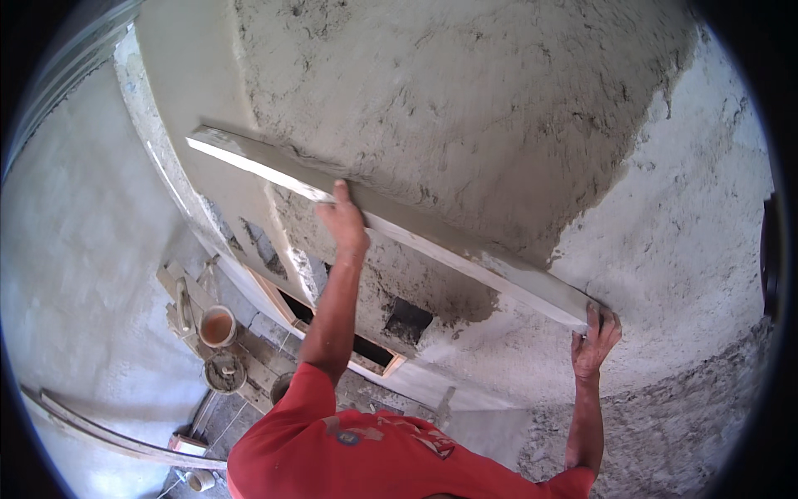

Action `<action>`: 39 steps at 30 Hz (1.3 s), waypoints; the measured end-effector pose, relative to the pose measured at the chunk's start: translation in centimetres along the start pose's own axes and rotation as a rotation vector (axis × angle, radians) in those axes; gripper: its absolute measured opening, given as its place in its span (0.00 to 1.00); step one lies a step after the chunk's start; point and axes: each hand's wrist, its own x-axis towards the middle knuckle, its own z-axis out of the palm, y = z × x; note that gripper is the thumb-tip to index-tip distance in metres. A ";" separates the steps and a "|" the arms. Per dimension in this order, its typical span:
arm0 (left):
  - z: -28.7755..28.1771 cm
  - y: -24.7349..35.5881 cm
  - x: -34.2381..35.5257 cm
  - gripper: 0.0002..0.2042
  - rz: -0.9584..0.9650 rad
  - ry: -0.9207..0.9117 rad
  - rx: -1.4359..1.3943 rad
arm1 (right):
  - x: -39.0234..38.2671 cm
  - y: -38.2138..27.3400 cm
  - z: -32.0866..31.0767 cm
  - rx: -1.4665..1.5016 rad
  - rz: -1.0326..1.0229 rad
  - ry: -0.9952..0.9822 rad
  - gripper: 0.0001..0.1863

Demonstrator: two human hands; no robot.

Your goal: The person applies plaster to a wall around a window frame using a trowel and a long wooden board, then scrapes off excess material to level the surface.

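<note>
A long, pale plasterer's straightedge lies slantwise against the wall, its left end higher in view than its right. Wet grey plaster covers the wall above it, rough and pitted in places. Near the bar's middle-left, my left hand grips its lower edge, thumb up on the face. My right hand is closed around the right end, fingers over the top. A square dark hole opens in the wall below the bar, and a second rough recess shows farther left.
A bucket of brownish liquid and a bucket of mortar stand on wooden planks at the lower left. Close by lies a hand float. A wooden frame sits low at the wall's foot. Long strips lean at bottom left.
</note>
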 end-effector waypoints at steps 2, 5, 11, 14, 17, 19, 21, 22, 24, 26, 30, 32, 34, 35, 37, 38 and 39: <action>0.7 2.4 2.9 0.18 0.023 0.073 0.049 | 2.3 -2.0 0.1 0.026 -0.011 0.028 0.27; 2.1 6.4 5.7 0.19 0.038 0.006 0.058 | 5.9 -4.8 -0.7 0.068 -0.004 0.054 0.33; 3.5 9.8 12.7 0.24 0.004 0.041 0.081 | 11.1 -8.0 -2.2 0.062 0.011 0.020 0.39; 3.5 10.0 13.4 0.25 -0.013 0.055 0.103 | 11.4 -7.5 -2.8 0.065 0.005 -0.042 0.42; 2.5 9.6 13.6 0.24 -0.044 0.001 0.144 | 10.8 -6.3 -3.1 0.065 0.006 -0.096 0.43; 3.5 9.3 10.3 0.22 -0.103 -0.002 0.173 | 10.1 -4.4 -3.6 0.039 0.030 -0.120 0.43; 3.0 8.4 8.2 0.22 -0.129 -0.023 0.187 | 8.7 -2.7 -3.3 0.047 0.031 -0.075 0.40; 3.3 7.9 6.6 0.21 -0.138 -0.046 0.144 | 8.0 -1.7 -3.5 0.033 0.036 -0.052 0.39; 3.7 7.5 2.5 0.17 -0.191 -0.111 0.151 | 6.1 0.9 -4.0 0.005 0.034 -0.060 0.35; 3.8 6.5 -0.3 0.17 -0.192 -0.129 0.098 | 4.1 2.7 -3.9 -0.012 0.047 -0.058 0.32; 3.4 4.4 0.4 0.17 -0.071 -0.053 0.043 | 3.3 3.7 -2.7 -0.025 -0.001 0.043 0.26; 4.3 5.4 1.4 0.17 -0.007 -0.009 -0.030 | 4.7 3.4 -2.8 -0.037 -0.025 0.106 0.26; 5.8 8.9 1.2 0.19 -0.032 -0.120 0.005 | 6.4 2.7 -3.7 -0.113 -0.027 0.124 0.26; 6.0 9.7 2.1 0.19 -0.036 -0.140 0.027 | 7.3 2.1 -3.4 -0.129 -0.026 0.125 0.26; 6.3 10.9 3.6 0.19 -0.044 -0.133 0.055 | 8.5 1.1 -3.7 -0.101 -0.051 0.148 0.25; 6.8 11.3 4.4 0.18 -0.043 -0.109 0.064 | 9.1 0.7 -3.9 -0.094 -0.062 0.158 0.25; 7.0 11.7 5.3 0.18 -0.037 -0.085 0.082 | 9.6 0.2 -3.7 -0.074 -0.051 0.165 0.25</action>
